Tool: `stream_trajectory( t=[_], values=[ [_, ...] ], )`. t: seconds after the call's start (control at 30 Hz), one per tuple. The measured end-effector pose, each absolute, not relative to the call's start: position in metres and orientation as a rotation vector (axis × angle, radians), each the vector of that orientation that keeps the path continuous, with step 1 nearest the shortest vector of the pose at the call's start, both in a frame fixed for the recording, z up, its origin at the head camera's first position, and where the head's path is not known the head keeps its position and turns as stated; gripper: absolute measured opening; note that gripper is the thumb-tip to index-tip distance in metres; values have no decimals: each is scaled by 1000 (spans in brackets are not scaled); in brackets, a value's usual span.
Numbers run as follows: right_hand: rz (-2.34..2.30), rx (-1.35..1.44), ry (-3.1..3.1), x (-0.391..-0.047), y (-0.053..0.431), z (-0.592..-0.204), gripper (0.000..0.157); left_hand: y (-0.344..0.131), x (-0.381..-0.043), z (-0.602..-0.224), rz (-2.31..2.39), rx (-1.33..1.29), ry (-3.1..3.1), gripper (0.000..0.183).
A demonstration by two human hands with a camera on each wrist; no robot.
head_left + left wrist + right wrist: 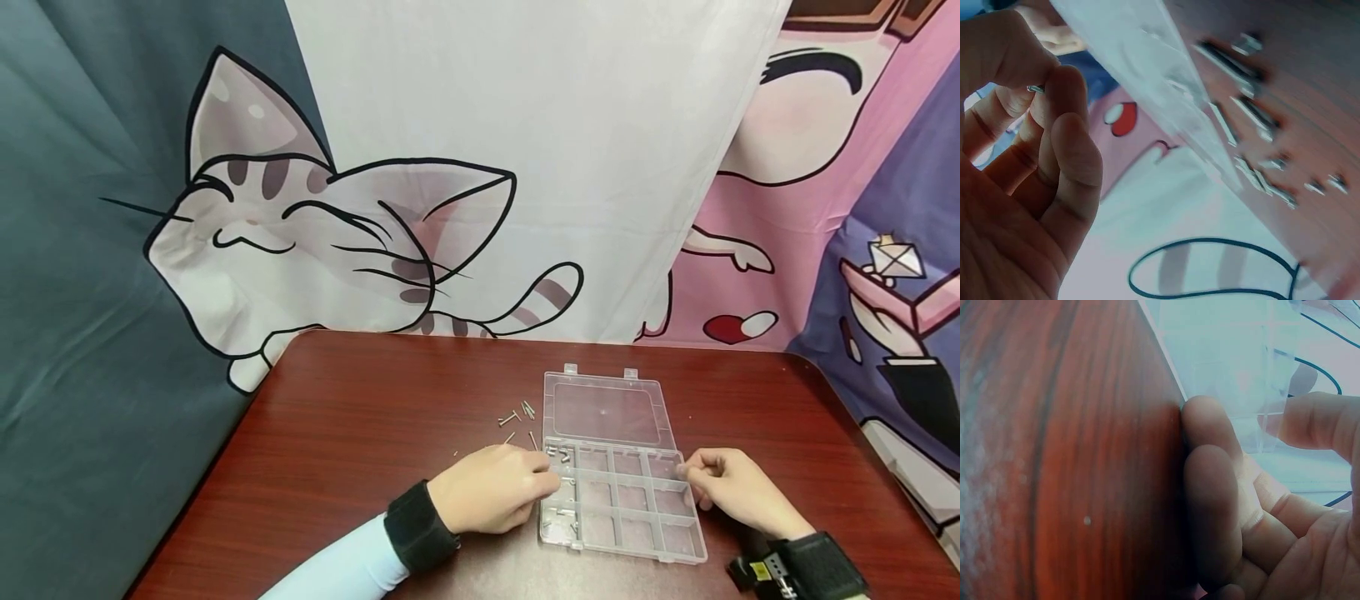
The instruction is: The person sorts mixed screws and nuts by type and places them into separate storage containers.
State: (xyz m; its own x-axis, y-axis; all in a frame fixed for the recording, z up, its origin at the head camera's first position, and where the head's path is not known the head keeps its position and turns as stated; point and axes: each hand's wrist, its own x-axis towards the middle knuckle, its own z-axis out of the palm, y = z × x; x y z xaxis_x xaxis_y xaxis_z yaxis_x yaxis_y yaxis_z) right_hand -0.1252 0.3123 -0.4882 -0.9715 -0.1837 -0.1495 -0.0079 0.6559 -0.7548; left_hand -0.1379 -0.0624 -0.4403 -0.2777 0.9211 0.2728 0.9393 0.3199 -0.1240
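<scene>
A clear plastic compartment box [633,508] lies on the table with its lid [603,408] folded back. Several small metal screws sit in its left column of compartments. My left hand [495,487] is over the box's left edge, pinching a small screw [1035,89] between thumb and finger; most of it is hidden by the fingertips. At the opposite side, my right hand [738,487] grips the box's right wall, thumb on the inner side and fingers [1210,506] along the outside. Several loose screws [510,418] lie left of the lid, seen closer as metal screws [1254,119] in the left wrist view.
The dark red wooden table [375,392] carries the box and loose screws. Behind it hangs a cloth backdrop [465,83] printed with a cartoon cat. The table's left edge slants down beside a grey-green part of the cloth.
</scene>
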Motion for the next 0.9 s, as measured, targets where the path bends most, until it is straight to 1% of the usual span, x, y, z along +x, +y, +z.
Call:
stream_trajectory(
  t=[0.4,0.57,0.77,0.83,0.87,0.9],
  values=[
    [-1197,-136,2680,-126,311,-487,26,-29,-123,-431,-18,-1768,-2248,14],
    [-1197,-117,2667,-126,310,-486,28,-23,-121,-431,-28,-1777,-2234,14],
    [-1191,-139,2671,-126,311,-487,25,-23,-119,-434,-29,-1780,-2229,12],
    [-1191,-137,2672,-126,311,-487,25,-24,-118,-434,-28,-1784,-2241,15],
    [-1195,-130,2668,-126,311,-487,25,-24,-118,-434,-22,-1785,-2259,22],
    [-1197,-120,2665,-126,311,-487,26,-25,-117,-434,-14,-1788,-2283,33]
  ],
)
